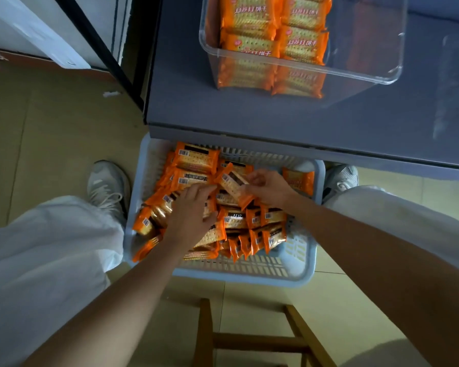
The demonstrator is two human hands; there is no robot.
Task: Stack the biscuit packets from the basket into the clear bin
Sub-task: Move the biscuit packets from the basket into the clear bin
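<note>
I see a grey worktop (249, 112) carrying the clear bin (382, 72). Below, on the tiled floor (51, 128), the pale basket (297, 276) sits partly under the worktop's edge, with a wooden frame (249, 340) standing nearer me.

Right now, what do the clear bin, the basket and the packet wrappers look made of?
Clear rectangular bin: rigid transparent plastic, glossy; contents show through its walls and the rim glints.
Pale blue slotted basket: moulded plastic, matte; regular slots in its walls.
Orange biscuit packets: thin glossy film, probably plastic; creased, crimped ends, sheen.
</note>
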